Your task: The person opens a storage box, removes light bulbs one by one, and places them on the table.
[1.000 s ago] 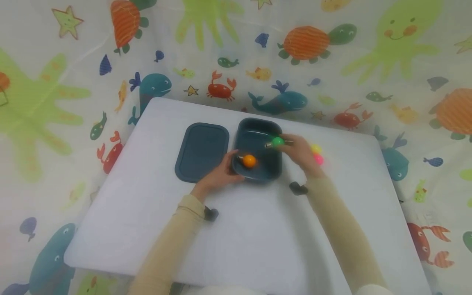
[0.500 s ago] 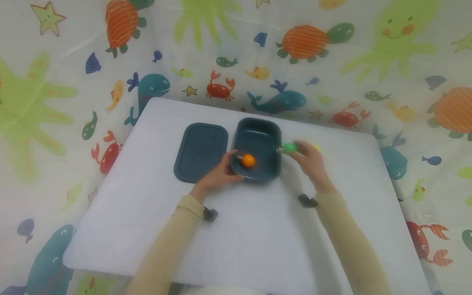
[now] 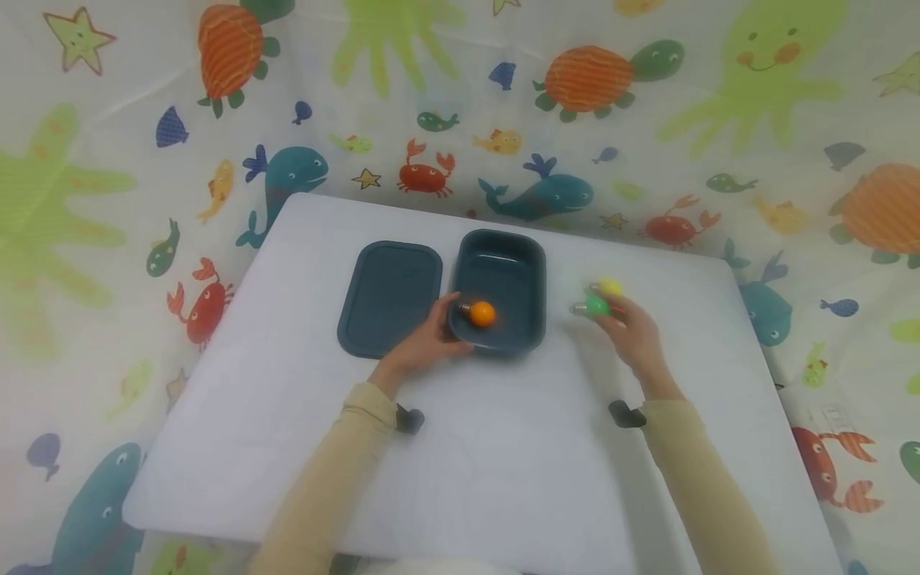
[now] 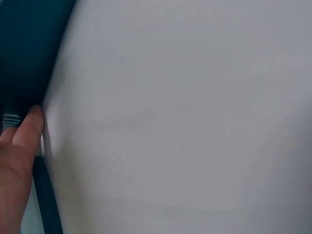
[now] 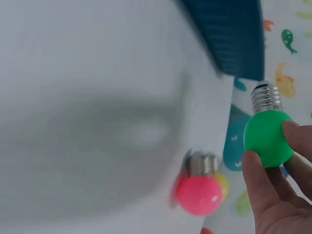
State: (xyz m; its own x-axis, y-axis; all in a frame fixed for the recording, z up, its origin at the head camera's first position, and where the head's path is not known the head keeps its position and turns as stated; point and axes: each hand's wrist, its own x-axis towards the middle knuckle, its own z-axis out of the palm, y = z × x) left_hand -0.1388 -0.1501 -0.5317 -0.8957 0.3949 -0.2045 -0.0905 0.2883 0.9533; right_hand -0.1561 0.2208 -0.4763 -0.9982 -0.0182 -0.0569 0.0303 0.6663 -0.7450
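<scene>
My left hand (image 3: 424,345) holds the near left corner of a dark teal storage box (image 3: 506,275). In the left wrist view, a fingertip touches the box's wall (image 4: 29,53). An orange light bulb (image 3: 482,314) lies inside, toward the near left corner. My right hand (image 3: 636,335) pinches a green light bulb (image 5: 269,139) by its round globe, with the metal screw base pointing left in the head view. Close by are a yellow bulb (image 3: 610,287) and a pink bulb (image 5: 200,195); the right hand mostly hides the pink one in the head view.
The box's flat teal lid (image 3: 391,299) lies on the white table (image 3: 503,463) to the left of the box. Behind the table hangs a curtain (image 3: 431,64) printed with sea animals. A small red patch (image 5: 206,230) shows low in the right wrist view.
My right hand has carried the green bulb from over the box rightward to the yellow and pink bulbs. The left hand stays at the box's corner, and the orange bulb stays inside.
</scene>
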